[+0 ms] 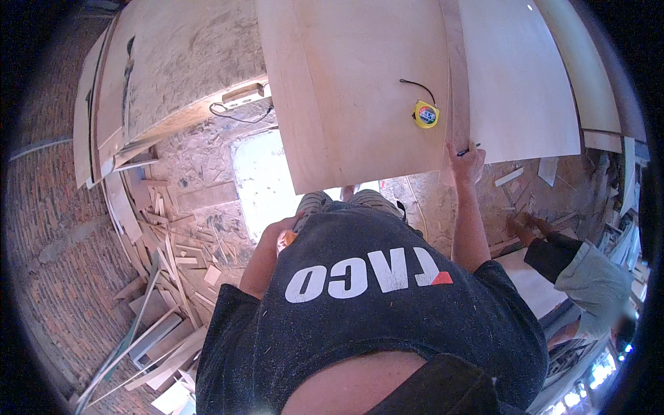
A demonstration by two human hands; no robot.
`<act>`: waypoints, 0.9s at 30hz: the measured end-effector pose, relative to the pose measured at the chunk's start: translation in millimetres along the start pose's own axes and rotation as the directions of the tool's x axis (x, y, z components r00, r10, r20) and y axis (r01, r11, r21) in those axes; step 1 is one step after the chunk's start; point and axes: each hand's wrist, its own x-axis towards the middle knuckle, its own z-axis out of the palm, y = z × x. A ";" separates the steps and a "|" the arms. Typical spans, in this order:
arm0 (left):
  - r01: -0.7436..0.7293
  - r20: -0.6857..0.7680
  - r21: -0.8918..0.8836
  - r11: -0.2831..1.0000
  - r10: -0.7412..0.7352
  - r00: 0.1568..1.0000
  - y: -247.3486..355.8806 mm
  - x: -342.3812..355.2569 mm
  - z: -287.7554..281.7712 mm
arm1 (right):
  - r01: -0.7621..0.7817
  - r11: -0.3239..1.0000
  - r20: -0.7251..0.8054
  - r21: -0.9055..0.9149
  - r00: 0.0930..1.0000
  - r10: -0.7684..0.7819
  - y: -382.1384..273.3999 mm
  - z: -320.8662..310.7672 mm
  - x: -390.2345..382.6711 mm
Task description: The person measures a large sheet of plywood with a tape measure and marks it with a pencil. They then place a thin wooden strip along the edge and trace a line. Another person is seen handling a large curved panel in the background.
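Note:
My right hand (467, 164) is at the near end of a long brown wooden strip (457, 90) lying on a pale plywood sheet (373, 62). Its fingers are closed round a dark pen (469, 149), and they touch the strip's end. On the sheet, left of the strip, lies a yellow tape measure (425, 115) with a dark wrist cord. Down at my left thigh is my left hand (282, 227), beside a small orange thing (288, 238) that I cannot make out. The fingers of that hand are mostly hidden.
A rough wooden bench (194, 62) with a power strip (242, 95) and black cable stands at the left. Wood offcuts (176, 256) litter the floor by the brick wall (48, 270). At the right, another person (588, 277) is bent over near more boards.

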 end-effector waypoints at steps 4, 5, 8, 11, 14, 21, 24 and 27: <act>0.015 0.003 0.027 1.000 -0.015 1.000 4.4 -1.2 -5.3 | 0.026 0.999 0.041 -0.031 0.999 -0.025 15.1 -5.8 -24.2; 0.019 0.005 0.035 0.999 -0.019 1.000 5.4 -1.6 -6.6 | 0.036 0.999 0.051 -0.041 0.998 -0.034 18.4 -7.3 -30.9; 0.029 0.011 0.066 0.997 -0.030 0.999 10.0 -0.2 -12.5 | 0.042 0.998 0.042 -0.051 0.998 -0.040 26.3 -13.2 -60.1; 0.038 0.026 0.090 0.995 -0.041 0.999 14.7 0.1 -18.9 | 0.081 0.996 -0.019 -0.042 0.996 -0.082 40.0 -4.9 -88.3; 0.046 0.035 0.117 0.992 -0.050 0.998 19.3 0.9 -29.0 | 0.146 0.985 -0.070 -0.091 0.986 -0.153 50.8 4.1 -104.5; 0.054 0.058 0.149 0.987 -0.064 0.996 23.6 -1.3 -56.7 | 0.056 0.996 -0.048 -0.067 0.997 -0.059 15.6 -9.1 -93.0; 0.052 0.069 0.138 0.989 -0.062 0.996 20.6 -1.0 -72.7 | -0.008 0.998 0.146 -0.068 0.989 0.018 -18.8 -30.4 -71.1; 0.052 0.081 0.125 0.991 -0.063 0.995 18.0 -1.5 -85.1 | 0.014 0.998 0.265 -0.053 0.964 0.000 -10.8 -28.8 -55.1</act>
